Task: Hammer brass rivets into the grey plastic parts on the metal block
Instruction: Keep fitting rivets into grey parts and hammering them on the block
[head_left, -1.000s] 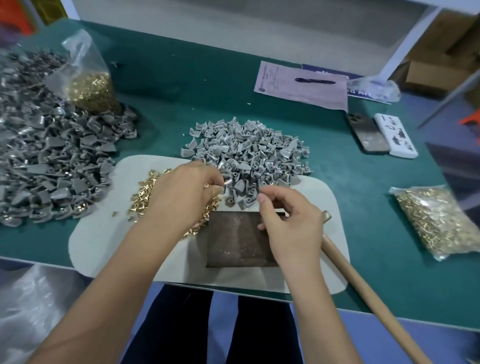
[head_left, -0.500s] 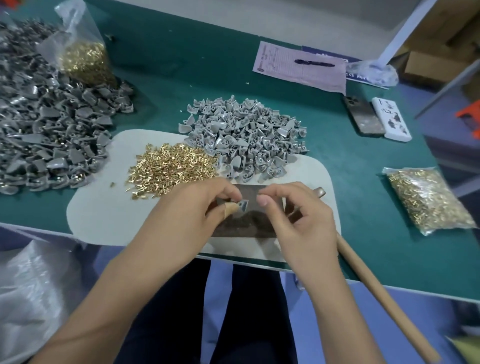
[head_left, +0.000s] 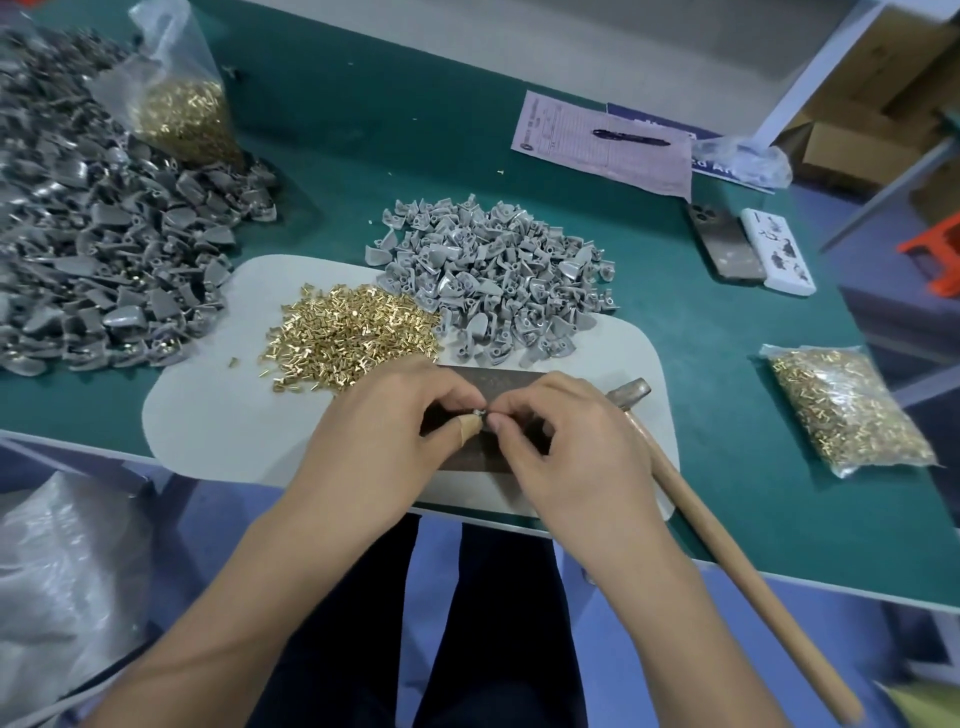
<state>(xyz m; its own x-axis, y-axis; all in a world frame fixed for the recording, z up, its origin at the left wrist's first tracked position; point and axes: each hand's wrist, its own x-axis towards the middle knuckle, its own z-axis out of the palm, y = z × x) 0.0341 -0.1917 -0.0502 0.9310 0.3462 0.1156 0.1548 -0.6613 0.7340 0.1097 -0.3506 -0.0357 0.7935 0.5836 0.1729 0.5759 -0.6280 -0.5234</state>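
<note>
Green-topped work table (head_left: 415, 130) with a pale front edge, blue-grey floor (head_left: 883, 291) beyond it, white table leg (head_left: 810, 78) at upper right, brown cardboard boxes (head_left: 857, 140) behind, orange stool (head_left: 935, 254) at right edge, even indoor light

You can read little here: the blue printed card (head_left: 727, 167) under the crumpled clear plastic bag (head_left: 743, 158) shows white letters "d Ar". Print on the pale pink paper form (head_left: 597, 140) is too small to read.

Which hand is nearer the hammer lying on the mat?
Right. The right hand sits just beside the hammer, almost touching its handle; the left hand is farther off, on the block's opposite side.
</note>
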